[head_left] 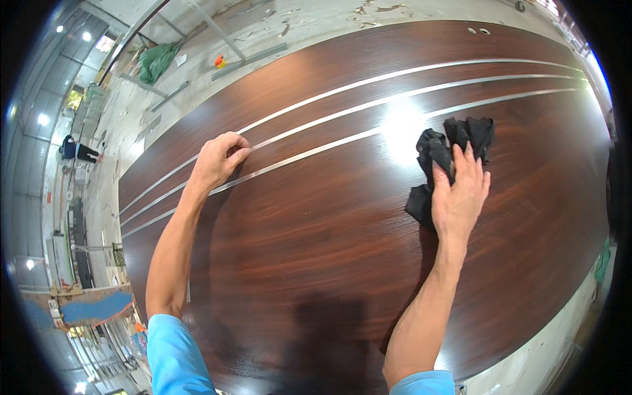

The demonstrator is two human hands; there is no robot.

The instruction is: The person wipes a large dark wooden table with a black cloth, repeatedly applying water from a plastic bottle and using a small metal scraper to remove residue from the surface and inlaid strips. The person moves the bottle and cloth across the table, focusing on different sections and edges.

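A large dark brown wood-grain panel (pixel 316 224) lies flat in front of me, with three silver strips (pixel 368 133) running lengthwise across its far part. On the right, my right hand (pixel 457 197) presses a crumpled black cloth (pixel 434 151) against the panel, its fingers over the bunched fabric. Farther left, my left hand (pixel 220 160) hovers over or rests on the strips, which of the two I cannot tell. Its fingers are curled in with thumb and forefinger close together; whatever they pinch, if anything, is hidden.
Two small oval holes (pixel 478 31) pierce the panel's far edge. Beyond it, metal bars (pixel 250 60), a green sheet (pixel 157 62) and an orange object (pixel 220 62) lie on the littered floor. At far left a person (pixel 79 150) in dark clothes bends over.
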